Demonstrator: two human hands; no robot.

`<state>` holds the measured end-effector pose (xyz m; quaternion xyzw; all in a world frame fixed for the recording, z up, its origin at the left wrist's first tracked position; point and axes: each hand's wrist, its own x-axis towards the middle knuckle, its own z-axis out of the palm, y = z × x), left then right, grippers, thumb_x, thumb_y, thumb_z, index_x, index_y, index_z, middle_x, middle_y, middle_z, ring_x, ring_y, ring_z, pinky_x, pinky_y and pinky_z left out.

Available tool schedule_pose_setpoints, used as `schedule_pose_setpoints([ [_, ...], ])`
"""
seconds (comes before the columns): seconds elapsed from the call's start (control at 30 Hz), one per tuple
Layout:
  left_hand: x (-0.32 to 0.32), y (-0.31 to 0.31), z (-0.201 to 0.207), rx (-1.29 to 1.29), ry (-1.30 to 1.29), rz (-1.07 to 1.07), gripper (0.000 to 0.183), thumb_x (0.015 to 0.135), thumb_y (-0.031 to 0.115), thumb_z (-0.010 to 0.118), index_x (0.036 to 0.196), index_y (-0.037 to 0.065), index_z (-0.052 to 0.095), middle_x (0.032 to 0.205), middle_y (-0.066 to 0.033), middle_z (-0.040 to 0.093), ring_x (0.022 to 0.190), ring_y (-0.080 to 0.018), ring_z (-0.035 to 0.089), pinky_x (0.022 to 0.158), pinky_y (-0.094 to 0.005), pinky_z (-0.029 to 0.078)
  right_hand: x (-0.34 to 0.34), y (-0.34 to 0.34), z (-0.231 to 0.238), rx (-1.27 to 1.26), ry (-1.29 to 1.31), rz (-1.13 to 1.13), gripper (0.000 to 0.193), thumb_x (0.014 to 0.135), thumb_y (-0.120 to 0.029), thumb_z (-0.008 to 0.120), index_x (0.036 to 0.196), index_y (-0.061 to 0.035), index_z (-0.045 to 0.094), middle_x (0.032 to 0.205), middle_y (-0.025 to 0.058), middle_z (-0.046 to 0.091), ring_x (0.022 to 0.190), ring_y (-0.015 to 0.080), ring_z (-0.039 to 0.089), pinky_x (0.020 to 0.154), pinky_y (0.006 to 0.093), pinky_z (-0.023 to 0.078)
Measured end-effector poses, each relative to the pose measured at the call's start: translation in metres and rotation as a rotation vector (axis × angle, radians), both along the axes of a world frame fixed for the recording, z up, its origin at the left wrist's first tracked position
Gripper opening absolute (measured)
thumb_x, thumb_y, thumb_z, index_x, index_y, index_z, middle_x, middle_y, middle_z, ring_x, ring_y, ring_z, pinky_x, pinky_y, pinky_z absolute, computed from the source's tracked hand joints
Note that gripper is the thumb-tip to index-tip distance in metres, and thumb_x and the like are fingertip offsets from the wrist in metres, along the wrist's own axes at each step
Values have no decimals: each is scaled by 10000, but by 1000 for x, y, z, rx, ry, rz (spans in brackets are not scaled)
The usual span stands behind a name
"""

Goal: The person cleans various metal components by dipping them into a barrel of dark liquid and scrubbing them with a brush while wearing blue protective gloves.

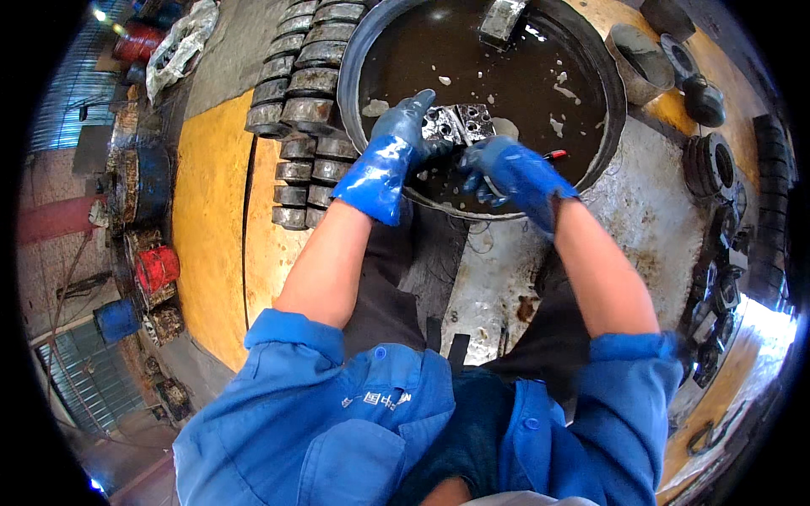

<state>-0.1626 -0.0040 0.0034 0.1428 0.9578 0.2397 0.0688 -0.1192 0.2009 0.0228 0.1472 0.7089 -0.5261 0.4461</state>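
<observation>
The left hand (408,135) grasps the left side of the drilled metal block (474,121), above the dark liquid (498,72) at the basin's (348,78) near side; the right hand's (513,169) fingers bend at its near right (I cannot tell what they grip). A firm left hold, clear of the holes, should serve best with slippery wet gloves.

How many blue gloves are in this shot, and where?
2. One blue glove covers the left hand, touching the holed metal block; the other covers the right hand, at the near side of the round tub. Others may be hidden.
</observation>
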Motion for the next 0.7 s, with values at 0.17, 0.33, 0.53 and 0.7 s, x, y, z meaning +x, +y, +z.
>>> schedule_pose_setpoints([
  [0.17, -4, 8, -12, 2, 105, -42, 863, 678, 383, 885, 1417, 91, 549, 1343, -215, 621, 1221, -375, 615, 1051, -422, 494, 15, 0, -40, -9, 238, -53, 259, 994, -253, 558, 1090, -66, 709, 742, 90, 712, 531, 176, 633, 474, 316, 492],
  [0.33, 1, 12, 5, -70, 20, -1, 922, 649, 364, 920, 1438, 99, 525, 1332, -202, 628, 1214, -360, 619, 1051, -417, 492, 17, 15, 18, -118, 81, -85, 228, 969, -227, 569, 1041, -69, 716, 776, 64, 709, 574, 148, 621, 499, 295, 492],
  [0.53, 1, 11, 0, -38, 62, -10, 876, 676, 258, 928, 1430, 58, 527, 1300, -193, 659, 1185, -321, 653, 1028, -389, 511, 9, 44, 36, 3, 109, -103, 245, 978, -239, 570, 1078, -65, 710, 782, 87, 721, 558, 162, 628, 471, 307, 498],
  [0.7, -6, 0, -14, 27, 6, 33, 894, 650, 395, 926, 1407, 95, 556, 1307, -187, 648, 1192, -349, 634, 1037, -414, 505, 0, 67, 25, 75, 125, -129, 234, 999, -233, 544, 1104, -83, 688, 791, 103, 739, 549, 166, 628, 499, 320, 493],
])
